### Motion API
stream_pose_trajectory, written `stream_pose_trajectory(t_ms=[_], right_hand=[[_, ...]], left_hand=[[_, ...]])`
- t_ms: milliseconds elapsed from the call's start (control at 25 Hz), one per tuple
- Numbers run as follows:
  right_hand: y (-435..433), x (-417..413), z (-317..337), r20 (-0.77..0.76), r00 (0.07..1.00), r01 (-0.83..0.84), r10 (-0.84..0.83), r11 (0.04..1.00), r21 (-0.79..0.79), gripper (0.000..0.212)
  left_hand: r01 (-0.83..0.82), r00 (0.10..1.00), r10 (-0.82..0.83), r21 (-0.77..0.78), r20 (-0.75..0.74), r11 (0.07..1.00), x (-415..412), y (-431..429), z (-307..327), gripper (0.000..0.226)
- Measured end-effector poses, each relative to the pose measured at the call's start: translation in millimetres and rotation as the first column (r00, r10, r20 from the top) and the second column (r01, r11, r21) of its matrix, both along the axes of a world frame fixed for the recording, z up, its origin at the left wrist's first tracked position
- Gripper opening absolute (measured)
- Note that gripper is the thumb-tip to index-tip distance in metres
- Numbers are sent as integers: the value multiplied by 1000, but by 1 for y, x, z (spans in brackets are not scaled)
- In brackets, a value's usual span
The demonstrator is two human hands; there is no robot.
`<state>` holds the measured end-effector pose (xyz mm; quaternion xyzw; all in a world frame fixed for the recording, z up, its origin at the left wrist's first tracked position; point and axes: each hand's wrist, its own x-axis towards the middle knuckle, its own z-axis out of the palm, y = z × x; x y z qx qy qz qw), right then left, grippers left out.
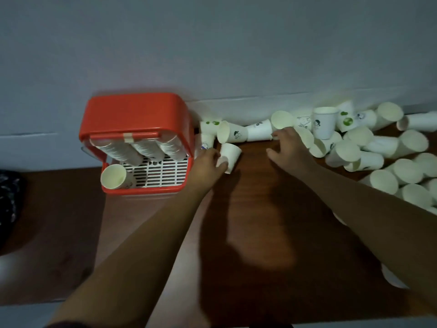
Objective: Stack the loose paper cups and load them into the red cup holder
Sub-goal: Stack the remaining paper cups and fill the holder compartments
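Cup (230, 151) is held in the curled left grip (209, 162), just right of the holder (132, 110); right grip (287, 147), fingers spread and empty, reaches a second cup (259, 131) by the wall (212, 55). Recommend nesting squarely, squeezing lightly.

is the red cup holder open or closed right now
Open. The red cup holder has its front uncovered, showing three cup stacks, the white grid and a single cup inside.
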<state>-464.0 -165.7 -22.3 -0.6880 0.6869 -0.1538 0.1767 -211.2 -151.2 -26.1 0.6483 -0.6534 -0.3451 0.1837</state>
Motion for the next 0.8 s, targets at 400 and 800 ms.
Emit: stream_pose_trajectory(t_ms=[400,800], right_hand=[[-73,-2,-49,-246,909,-319,336,942,109,70],[-65,4,-55,-562,727,-447,394,893,49,47]], left_hand=[[-157,971,134,107,199,982,-47,-36,-70,72],[-92,992,82,111,91,990,-32,11,-77,86]])
